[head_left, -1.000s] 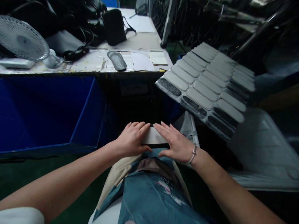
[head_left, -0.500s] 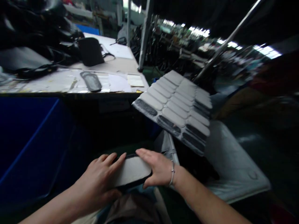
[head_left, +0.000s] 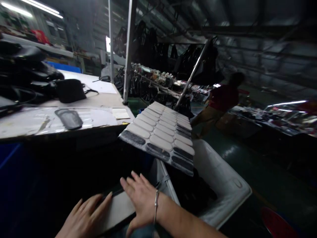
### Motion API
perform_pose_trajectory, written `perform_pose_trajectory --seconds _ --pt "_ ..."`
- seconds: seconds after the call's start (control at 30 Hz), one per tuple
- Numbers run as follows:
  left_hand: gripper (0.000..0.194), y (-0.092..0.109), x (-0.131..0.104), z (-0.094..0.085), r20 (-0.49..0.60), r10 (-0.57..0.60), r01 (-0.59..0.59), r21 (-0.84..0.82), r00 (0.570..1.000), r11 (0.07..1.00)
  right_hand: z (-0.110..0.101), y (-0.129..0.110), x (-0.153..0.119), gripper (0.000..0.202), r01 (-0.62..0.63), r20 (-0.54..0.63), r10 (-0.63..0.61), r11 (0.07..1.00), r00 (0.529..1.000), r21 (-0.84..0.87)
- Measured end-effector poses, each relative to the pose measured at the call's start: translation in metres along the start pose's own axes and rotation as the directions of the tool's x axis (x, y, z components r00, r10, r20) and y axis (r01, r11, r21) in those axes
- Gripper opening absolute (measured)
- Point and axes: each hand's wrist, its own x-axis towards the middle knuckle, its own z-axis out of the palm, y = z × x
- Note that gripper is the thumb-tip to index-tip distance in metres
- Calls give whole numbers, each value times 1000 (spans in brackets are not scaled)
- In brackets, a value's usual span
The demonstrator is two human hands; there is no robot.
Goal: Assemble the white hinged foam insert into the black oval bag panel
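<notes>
**Flat hands on a grey pad, near edge of the scene**

Fingers (head_left: 128, 185) of the right hand (head_left: 140, 198) lie stretched and slightly spread, pressed flat on the right part of a grey pad (head_left: 119, 210); nothing is gripped between them. A thin bracelet (head_left: 156, 206) circles that wrist. On the left, the left hand (head_left: 85, 219) rests palm down with its fingers extended and loosely apart, their tips touching the pad's left edge. The pad is a pale oblong with a dark rim, lying at the very near edge of the scene between the two hands.

Just right of the hands stands a white bin (head_left: 230, 190). Over its far-left side leans a tilted board (head_left: 158, 138) bearing rows of similar pale and dark oval pads. Farther left runs a worktable (head_left: 99, 99) carrying a dark oval piece (head_left: 68, 118), a black pouch (head_left: 70, 90) and a paper slip (head_left: 120, 113). Far right, blurred, a person in a red top (head_left: 223, 97) stands by cluttered benches.
</notes>
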Motion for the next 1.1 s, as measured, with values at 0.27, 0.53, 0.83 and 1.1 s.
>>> perform_pose_trajectory --seconds 0.27,0.53,0.83,1.1 --pt "120 -54 -65 16 10 -46 47 -281 999 959 25 -17 52 133 79 216 -75 997 973 -11" --pt "89 -63 -64 30 -129 12 -64 -406 992 912 31 -29 37 95 121 79 -114 989 990 -91" --pt "88 -67 -65 30 -116 21 -63 -366 993 928 23 -42 51 110 106 200 -79 986 977 -125" --pt "88 -68 -62 32 -158 1 -81 -499 987 863 32 -64 54 87 116 185 -70 961 980 -250"
